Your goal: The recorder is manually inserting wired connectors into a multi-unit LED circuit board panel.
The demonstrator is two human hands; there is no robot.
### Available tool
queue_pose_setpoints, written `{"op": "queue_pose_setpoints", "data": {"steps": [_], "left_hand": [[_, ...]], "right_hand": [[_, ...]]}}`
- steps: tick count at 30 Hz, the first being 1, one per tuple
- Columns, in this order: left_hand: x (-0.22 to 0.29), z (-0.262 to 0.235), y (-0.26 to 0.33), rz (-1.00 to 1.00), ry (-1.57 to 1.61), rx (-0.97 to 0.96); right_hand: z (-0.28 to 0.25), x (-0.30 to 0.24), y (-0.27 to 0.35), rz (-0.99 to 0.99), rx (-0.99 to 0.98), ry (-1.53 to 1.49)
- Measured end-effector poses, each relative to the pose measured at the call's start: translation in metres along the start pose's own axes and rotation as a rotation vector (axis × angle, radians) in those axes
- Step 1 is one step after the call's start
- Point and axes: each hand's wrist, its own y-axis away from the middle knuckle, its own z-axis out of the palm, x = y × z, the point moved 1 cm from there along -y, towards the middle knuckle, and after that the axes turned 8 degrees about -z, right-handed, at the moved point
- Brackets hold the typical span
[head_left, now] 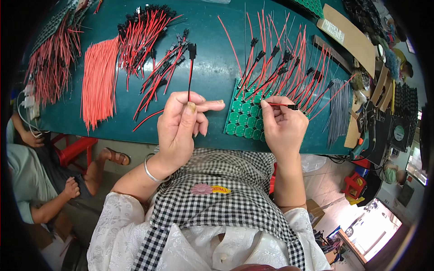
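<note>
Red-and-black wire lead with a black plastic connector (191, 67) was held upright in the left hand (178, 128), pinched under the thumb near its lower end, one finger extended; the grip presumably kept the connector clear. Right hand (285, 128), thumb and forefinger closed, other fingers curled, gripped a second red-and-black lead (276, 105), which lay across those fingers. A green panel of rounded circuit boards (244, 118) lay between the hands, apparently for reach from either. Left of the left hand, a sheaf of straight red wires (98, 83) lay aligned, likely for easy picking; grey wires (339, 113) lay right of the right hand. Dark green tabletop (212, 67), beneath both hands, appeared smooth. Beyond its near edge, left of the left hand, were a red plastic stool (74, 151) and a seated co-worker (31, 176).
</note>
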Motion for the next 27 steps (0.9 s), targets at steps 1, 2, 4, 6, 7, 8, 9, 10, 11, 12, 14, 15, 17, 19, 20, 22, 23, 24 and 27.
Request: {"op": "queue_pose_setpoints", "data": {"steps": [1,2,4,6,7,8,9,10,11,12,14,15,17,19,20,22,23,24,27], "left_hand": [[0.001,-0.001,0.0,-0.013,-0.023,0.0],[0.002,-0.001,0.0,-0.026,-0.046,0.001],[0.003,-0.001,0.0,-0.037,-0.067,0.001],[0.003,-0.001,0.001,-0.032,-0.062,0.001],[0.002,-0.001,0.0,-0.029,-0.057,-0.003],[0.002,-0.001,0.0,-0.026,-0.052,-0.006],[0.002,-0.001,0.0,-0.023,-0.048,-0.009],[0.002,-0.001,0.0,-0.016,-0.032,-0.006],[0.002,0.0,0.0,-0.009,-0.016,-0.003],[0.001,0.001,0.0,-0.001,0.0,0.0],[0.001,0.0,-0.001,0.007,-0.001,-0.003],[0.001,0.0,0.0,0.011,-0.002,-0.004],[0.002,-0.001,0.0,0.006,-0.002,-0.004],[0.001,-0.002,0.0,0.004,0.018,-0.004],[-0.001,-0.002,0.001,0.006,0.038,-0.004],[0.0,-0.002,0.001,0.022,0.049,0.019],[0.001,0.001,0.001,0.037,0.039,0.042],[0.002,0.002,0.001,0.053,0.029,0.065],[-0.001,-0.001,-0.001,0.193,-0.117,0.105]], "right_hand": [[0.001,0.0,0.0,0.004,0.012,-0.001],[0.002,0.0,0.001,0.009,0.023,-0.002],[0.005,0.003,0.006,0.003,0.048,0.002],[0.006,0.004,0.007,-0.009,0.069,0.006],[0.006,0.004,0.008,-0.016,0.077,0.009],[0.007,0.004,0.008,-0.023,0.085,0.011],[0.007,0.003,0.007,-0.061,0.075,0.026],[0.005,0.002,0.005,-0.098,0.064,0.041],[0.004,0.001,0.003,-0.136,0.053,0.056],[0.003,0.001,0.0,-0.162,0.024,0.074],[-0.001,0.001,-0.007,-0.216,-0.031,0.11],[-0.002,0.001,-0.009,-0.228,-0.051,0.121],[-0.003,0.0,-0.013,-0.255,-0.089,0.145],[-0.002,-0.001,-0.013,-0.215,-0.11,0.114],[-0.001,-0.001,-0.014,-0.195,-0.121,0.097],[0.0,-0.004,-0.014,-0.145,-0.104,0.082],[0.001,-0.006,-0.014,-0.119,-0.096,0.075],[0.003,-0.007,-0.013,-0.108,-0.094,0.085],[0.006,-0.007,-0.011,-0.08,-0.072,0.108]]}}
